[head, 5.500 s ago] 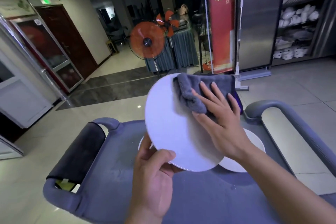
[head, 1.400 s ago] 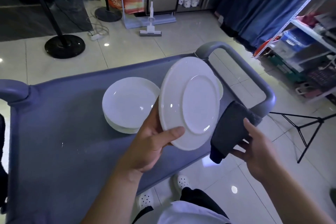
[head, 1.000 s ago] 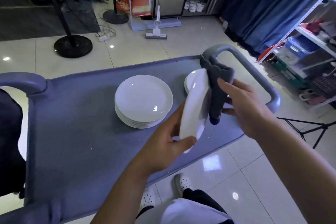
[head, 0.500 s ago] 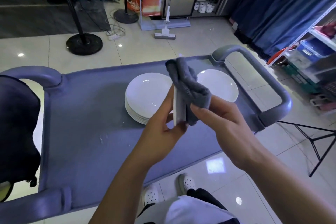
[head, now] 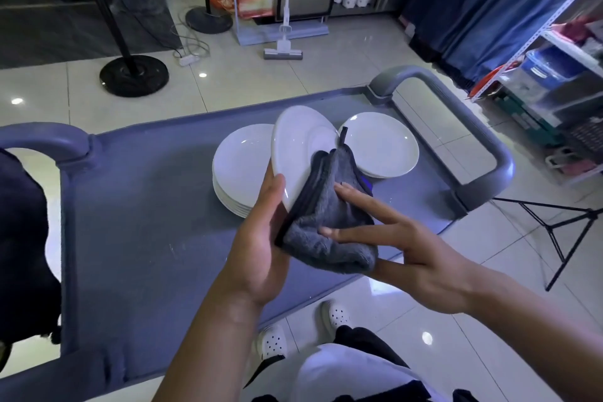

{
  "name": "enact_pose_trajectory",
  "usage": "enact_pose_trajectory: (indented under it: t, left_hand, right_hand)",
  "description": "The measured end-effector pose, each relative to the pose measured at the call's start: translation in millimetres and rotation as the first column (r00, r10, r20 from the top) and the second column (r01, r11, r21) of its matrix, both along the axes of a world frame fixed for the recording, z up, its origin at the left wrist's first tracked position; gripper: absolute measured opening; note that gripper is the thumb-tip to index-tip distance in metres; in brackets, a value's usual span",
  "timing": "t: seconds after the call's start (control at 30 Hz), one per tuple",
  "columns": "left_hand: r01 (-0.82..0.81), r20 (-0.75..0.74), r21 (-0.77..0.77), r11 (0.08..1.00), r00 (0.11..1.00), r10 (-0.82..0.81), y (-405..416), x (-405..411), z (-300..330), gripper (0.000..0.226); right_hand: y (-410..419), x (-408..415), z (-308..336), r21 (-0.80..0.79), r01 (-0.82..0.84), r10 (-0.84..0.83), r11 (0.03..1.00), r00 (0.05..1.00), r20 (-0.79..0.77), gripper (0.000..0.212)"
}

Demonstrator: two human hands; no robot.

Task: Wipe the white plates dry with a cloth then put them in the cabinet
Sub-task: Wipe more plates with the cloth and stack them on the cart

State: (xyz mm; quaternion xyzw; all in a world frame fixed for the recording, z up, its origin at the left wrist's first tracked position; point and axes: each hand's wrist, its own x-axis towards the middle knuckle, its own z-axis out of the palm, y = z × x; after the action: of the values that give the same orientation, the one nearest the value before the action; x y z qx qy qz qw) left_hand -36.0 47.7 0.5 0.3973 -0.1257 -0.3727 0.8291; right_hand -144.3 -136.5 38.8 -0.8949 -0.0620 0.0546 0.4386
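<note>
Over grey plastic cart top (head: 137, 206): round white plate (head: 300, 137) now tilted face-on, gripped by left hand (head: 261, 238); right hand (head: 411, 251), fingers straight, pressing folded grey cloth (head: 326, 225) against it. Beyond, white plate stack (head: 238, 170), second white plate pile (head: 381, 143).

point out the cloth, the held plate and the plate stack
cloth (head: 329, 225), head view, on its grey folded middle
held plate (head: 300, 147), head view, on its bare white face
plate stack (head: 241, 166), head view, on the top plate's face
</note>
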Motion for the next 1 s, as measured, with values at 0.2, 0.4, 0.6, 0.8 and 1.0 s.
enact_pose_trajectory:
  t: [0.2, 0.4, 0.6, 0.8, 1.0]
  left_hand:
    - [-0.008, 0.037, 0.037, 0.999, 0.999, 0.007, -10.6, -1.8, -4.7, 0.062]
    - [-0.058, 0.001, 0.088, 0.994, 0.998, 0.059, -11.6, 4.5, -13.3, 0.063]
    - [-0.088, -0.025, 0.072, 0.993, 0.996, 0.09, -6.1, 11.8, -13.6, 0.062]
    - [-0.02, -0.037, 0.071, 0.997, 0.999, 0.023, -20.7, -3.7, -12.6, 0.059]
    - [0.033, 0.02, 0.067, 0.997, 0.999, -0.034, -27.8, -16.3, -6.3, 0.059]
  right_hand:
    - [-23.7, -12.6, -5.3, -0.175, -0.085, 0.085, 0.981, 0.996, -0.007, 0.048]
    - [-44.9, -28.7, -22.2, 0.097, 0.144, -0.116, 0.985, 0.96, -0.256, 0.041]
    - [-50.0, -25.8, -47.8, 0.393, 0.865, -0.641, 0.313, 0.498, -0.585, 0.022]
    - [-27.4, -8.1, -5.3, 0.366, 0.593, -0.651, 0.717, 0.758, 0.046, 0.026]
    - [-9.8, 14.3, -17.4, 0.054, 0.325, -0.329, 0.944, 0.923, 0.2, 0.049]
